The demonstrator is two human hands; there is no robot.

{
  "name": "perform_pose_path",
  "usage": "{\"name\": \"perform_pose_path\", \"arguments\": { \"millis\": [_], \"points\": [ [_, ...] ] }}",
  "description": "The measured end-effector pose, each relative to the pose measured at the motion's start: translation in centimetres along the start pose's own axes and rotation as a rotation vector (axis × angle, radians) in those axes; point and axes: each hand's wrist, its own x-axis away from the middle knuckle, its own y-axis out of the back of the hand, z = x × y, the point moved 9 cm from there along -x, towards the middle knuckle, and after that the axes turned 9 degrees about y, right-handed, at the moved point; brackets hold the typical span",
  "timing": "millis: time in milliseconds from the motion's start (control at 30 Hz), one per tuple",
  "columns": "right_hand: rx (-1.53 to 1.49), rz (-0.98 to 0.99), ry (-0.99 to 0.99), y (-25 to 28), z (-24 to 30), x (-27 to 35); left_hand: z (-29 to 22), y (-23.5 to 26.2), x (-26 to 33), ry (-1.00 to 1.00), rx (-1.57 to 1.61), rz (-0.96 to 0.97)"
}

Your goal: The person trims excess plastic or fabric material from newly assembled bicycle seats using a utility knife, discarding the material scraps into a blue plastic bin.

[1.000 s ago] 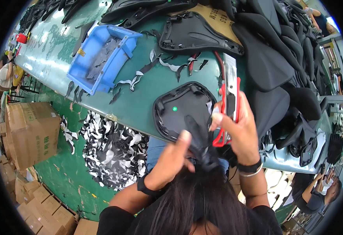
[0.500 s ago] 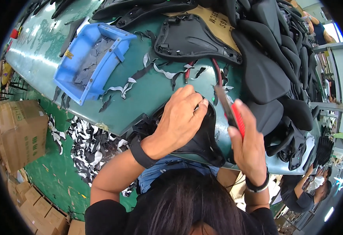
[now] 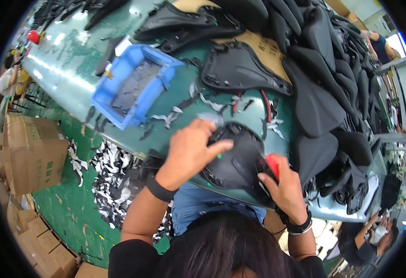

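The left hand [image 3: 191, 150] lies spread on a black moulded saddle cover [image 3: 233, 160], fingers pressing its upper edge, while the right hand [image 3: 281, 185] is closed around a red-handled tool [image 3: 272, 163] held against the cover's right side. The cover sits at the near edge of a green worktable [image 3: 68, 78], just in front of the person. Farther back stand a blue plastic bin [image 3: 133, 88] and another black cover [image 3: 240, 69], with a heap of black covers [image 3: 332, 92] to the right. Trimmed scraps [image 3: 115, 185] litter the floor beside cardboard boxes [image 3: 31, 153].
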Motion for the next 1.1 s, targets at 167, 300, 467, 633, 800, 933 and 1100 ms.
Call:
{"name": "perform_pose_path", "arguments": {
  "millis": [167, 300, 467, 633, 800, 933, 1100],
  "points": [
    [-0.258, -0.045, 0.235, 0.4, 3.2, -1.2, 3.3, 3.7, 1.0, 0.109, 0.541, 0.292],
    [-0.538, -0.422, -0.051, 3.2, -0.4, -0.2, 3.1, 17.8, -1.4, -0.084, 1.321, -0.184],
    [-0.682, -0.323, -0.066, 1.1, -0.5, -0.1, 2.5, 22.4, -13.0, -0.238, 0.216, -0.505],
    [-0.702, -0.334, -0.122, 1.3, -1.3, 0.9, 1.5, 17.2, -22.9, -0.13, -0.719, -0.408],
    [-0.764, -0.333, -0.167, 0.7, -2.4, 1.8, -1.3, 20.8, -17.2, -0.343, -0.568, -0.634],
    [-0.832, -0.527, -0.225, 1.7, -3.6, 2.4, -11.0, 15.7, -2.3, -0.932, -0.432, -0.622],
    [-0.763, -0.287, -0.276, 0.5, -4.0, 4.1, -8.9, 2.8, 10.1, -1.047, -0.379, -0.092]
  ]
}}
